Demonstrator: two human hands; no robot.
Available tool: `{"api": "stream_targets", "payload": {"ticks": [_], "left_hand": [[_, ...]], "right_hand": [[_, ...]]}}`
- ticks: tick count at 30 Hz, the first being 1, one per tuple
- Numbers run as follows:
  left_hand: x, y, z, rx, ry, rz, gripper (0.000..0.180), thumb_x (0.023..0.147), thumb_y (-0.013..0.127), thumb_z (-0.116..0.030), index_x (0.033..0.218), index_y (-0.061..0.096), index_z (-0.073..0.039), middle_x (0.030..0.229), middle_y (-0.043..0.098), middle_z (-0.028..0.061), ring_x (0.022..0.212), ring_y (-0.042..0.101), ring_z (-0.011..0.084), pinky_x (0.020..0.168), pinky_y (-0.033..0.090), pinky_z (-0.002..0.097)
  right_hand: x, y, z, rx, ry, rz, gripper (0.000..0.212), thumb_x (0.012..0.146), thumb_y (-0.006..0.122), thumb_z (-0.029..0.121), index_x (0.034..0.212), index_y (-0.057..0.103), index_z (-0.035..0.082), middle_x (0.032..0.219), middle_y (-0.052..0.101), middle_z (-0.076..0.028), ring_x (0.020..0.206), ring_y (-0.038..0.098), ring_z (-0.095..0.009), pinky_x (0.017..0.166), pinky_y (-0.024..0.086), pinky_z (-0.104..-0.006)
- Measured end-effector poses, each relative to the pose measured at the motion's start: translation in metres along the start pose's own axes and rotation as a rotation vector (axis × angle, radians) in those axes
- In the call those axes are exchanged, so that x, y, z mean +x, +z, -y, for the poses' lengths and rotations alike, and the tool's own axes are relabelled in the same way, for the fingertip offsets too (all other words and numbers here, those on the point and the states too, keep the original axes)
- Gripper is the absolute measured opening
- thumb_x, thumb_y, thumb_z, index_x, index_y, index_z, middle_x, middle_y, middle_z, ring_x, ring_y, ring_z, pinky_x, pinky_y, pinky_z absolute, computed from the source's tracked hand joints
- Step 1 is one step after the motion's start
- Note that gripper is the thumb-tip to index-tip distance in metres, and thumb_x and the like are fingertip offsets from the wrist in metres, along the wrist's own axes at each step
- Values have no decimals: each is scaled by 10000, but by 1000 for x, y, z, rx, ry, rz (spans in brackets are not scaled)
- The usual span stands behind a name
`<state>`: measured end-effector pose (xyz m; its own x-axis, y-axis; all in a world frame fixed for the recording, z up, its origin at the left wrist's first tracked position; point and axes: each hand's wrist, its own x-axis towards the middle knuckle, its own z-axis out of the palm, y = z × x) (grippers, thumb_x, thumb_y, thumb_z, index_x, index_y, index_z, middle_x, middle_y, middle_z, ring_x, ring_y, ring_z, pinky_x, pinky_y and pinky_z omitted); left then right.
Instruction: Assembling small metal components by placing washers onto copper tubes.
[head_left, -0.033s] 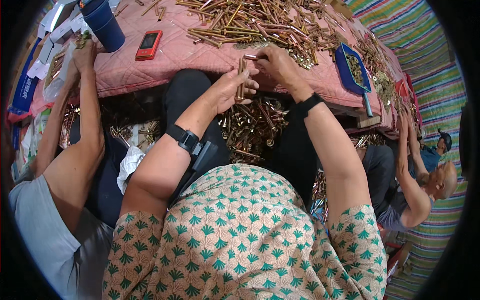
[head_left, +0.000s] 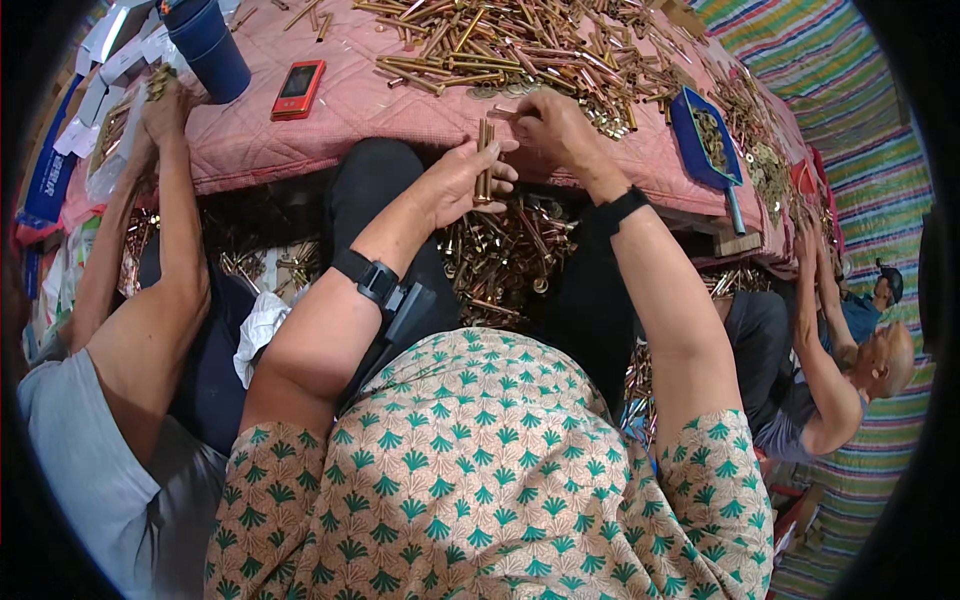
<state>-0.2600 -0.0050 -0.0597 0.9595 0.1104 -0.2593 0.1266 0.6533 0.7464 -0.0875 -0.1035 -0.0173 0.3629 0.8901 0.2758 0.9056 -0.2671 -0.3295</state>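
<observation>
— What's each grip doing?
— The left hand [head_left: 458, 180] has its thumb and fingers closed around a small bundle of copper-coloured bolts [head_left: 484, 165], held upright just off the edge of the pink-quilted surface [head_left: 370, 122]. The right hand [head_left: 562, 127] has its fingertips pinched on what looks like a single bolt [head_left: 504, 111], blurred.
— Which step, then?
— Collecting bolts into a bundle, I'd judge; the loose pile [head_left: 520, 55] lies just beyond.
— And next?
— Probably lining that single one up with the others, the left loosening just enough to admit it.
</observation>
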Motion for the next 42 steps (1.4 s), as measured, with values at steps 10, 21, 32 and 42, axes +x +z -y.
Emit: {"api": "stream_targets", "payload": {"ticks": [10,21,32,42], "left_hand": [[4,1,5,491,20,36,320,934,496,-191,1200,436,-23,963,632,84,726,616,114,542,465,214],[8,-5,8,307,84,65,247,894,612,-273,954,585,-36,881,643,50,745,650,121,539,482,203],[10,-5,10,244,24,43,286,935,539,-302,1099,571,-69,869,640,1,824,634,120,667,481,254],[8,2,6,316,43,27,278,921,567,-310,1069,578,-76,774,611,2,632,618,92,513,430,179]], "right_hand": [[-15,-33,-60,-54,332,-144,240,759,660,175,872,586,-23,721,602,-200,685,596,-337,658,478,-383],[-12,-10,-47,-56,208,-294,210,709,719,177,791,646,-2,687,614,-186,655,604,-342,611,463,-399],[-23,-29,-36,447,490,-237,171,736,756,131,845,691,17,646,634,-19,546,554,-89,513,439,-248],[-34,-21,9,646,307,-185,107,811,684,91,881,663,14,692,602,30,594,488,-37,507,390,-221]]}}
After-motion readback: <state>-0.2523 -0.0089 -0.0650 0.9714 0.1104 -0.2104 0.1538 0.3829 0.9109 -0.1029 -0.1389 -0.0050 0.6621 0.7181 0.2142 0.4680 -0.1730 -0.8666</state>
